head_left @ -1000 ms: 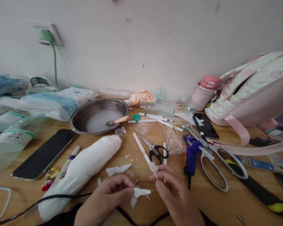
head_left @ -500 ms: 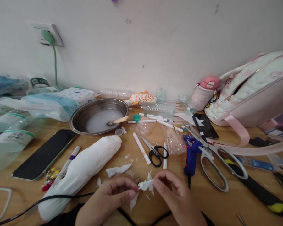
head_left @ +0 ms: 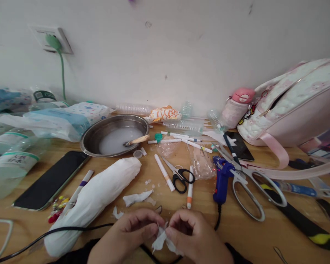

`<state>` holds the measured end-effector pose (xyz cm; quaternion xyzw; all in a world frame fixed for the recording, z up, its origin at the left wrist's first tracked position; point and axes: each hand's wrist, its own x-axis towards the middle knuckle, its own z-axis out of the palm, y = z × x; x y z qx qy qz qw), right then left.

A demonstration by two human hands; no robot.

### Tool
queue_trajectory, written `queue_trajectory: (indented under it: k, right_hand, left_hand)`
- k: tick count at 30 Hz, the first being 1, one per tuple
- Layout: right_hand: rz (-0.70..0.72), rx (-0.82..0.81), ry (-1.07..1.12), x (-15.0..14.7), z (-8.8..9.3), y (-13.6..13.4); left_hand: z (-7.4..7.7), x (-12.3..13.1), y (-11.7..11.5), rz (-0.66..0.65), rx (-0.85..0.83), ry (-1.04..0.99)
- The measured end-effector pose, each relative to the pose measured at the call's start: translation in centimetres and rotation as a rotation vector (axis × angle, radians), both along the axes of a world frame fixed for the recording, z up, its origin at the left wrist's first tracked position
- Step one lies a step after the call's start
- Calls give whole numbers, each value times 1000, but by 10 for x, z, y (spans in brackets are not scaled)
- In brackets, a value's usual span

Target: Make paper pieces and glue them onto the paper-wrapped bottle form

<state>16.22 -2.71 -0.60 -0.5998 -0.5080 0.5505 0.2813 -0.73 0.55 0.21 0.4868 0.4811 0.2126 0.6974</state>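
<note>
My left hand (head_left: 133, 234) and my right hand (head_left: 194, 234) come together low in the middle. Between them is a small torn piece of white tissue paper (head_left: 160, 239), pinched by the fingertips of both. Its lower ends hang loose below the thumbs. Other white paper scraps (head_left: 137, 198) lie on the table just beyond my left hand. A long form wrapped in white paper (head_left: 99, 201) lies slanted to the left of my hands. Black-handled scissors (head_left: 181, 179) and a white marker (head_left: 190, 189) rest beyond my right hand.
A metal bowl (head_left: 84, 141) of cloudy liquid holds a brush (head_left: 139, 140). To the right lie a blue glue gun (head_left: 221, 179) and large scissors (head_left: 249, 194). A phone (head_left: 51, 181) is at left. A black cable (head_left: 71, 229) crosses the white form. A backpack (head_left: 297, 106) stands against the wall.
My right hand has moved left and down, closer to my left hand. The tissue paper between them has folded and hangs lower. More of the marker beyond my right hand shows.
</note>
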Motion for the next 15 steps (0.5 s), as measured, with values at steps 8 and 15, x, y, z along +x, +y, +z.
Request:
queue_trajectory:
  k: [8, 15]
  right_hand:
    - [-44, 66, 31, 4, -1, 1]
    - [-41, 83, 47, 1, -9, -3]
  left_hand:
    - [-1, 3, 4, 62, -41, -108]
    - [-11, 2, 5, 96, -91, -199]
